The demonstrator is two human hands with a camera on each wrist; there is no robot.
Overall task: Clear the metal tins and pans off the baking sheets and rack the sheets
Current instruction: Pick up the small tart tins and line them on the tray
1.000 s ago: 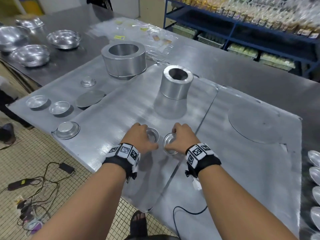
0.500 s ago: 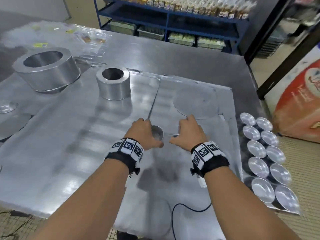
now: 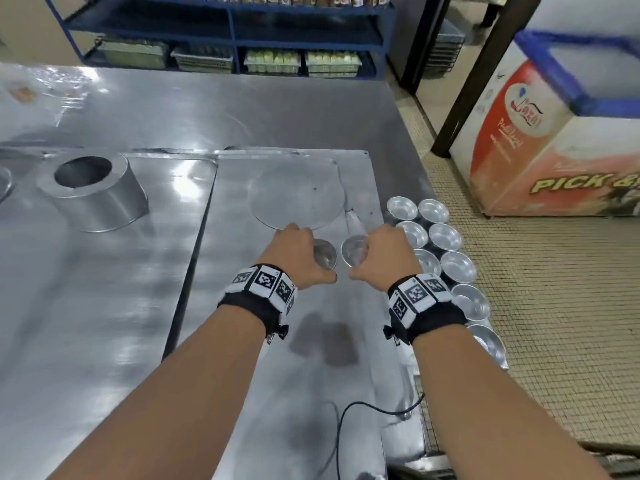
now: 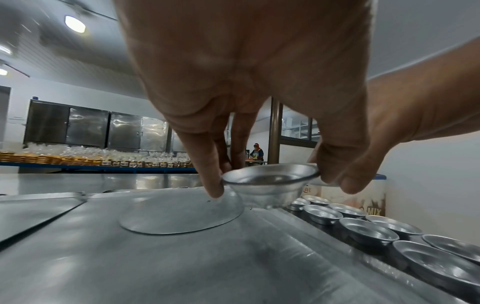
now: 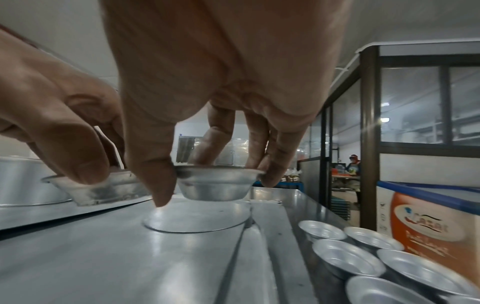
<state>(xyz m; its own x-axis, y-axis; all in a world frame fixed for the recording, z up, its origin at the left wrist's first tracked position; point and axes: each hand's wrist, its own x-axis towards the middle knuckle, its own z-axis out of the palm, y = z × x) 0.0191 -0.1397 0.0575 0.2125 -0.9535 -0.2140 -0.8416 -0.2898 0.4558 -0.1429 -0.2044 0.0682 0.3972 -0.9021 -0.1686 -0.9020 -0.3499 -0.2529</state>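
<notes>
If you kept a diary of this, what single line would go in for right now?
left hand: pinches small round metal tin | right hand: pinches second small tin | both above baking sheet | destination: likely tin rows

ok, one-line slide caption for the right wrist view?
Right hand pinches a small metal tin by its rim above the baking sheet.

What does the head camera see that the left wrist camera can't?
Only the head view shows the right hand holding its own small tin, both wristbands, and the tall metal ring.

Only the left wrist view shows the ceiling lights and the left fingers pinching the tin's rim.

Both show the left hand's tin, the flat metal disc and the rows of tins.
</notes>
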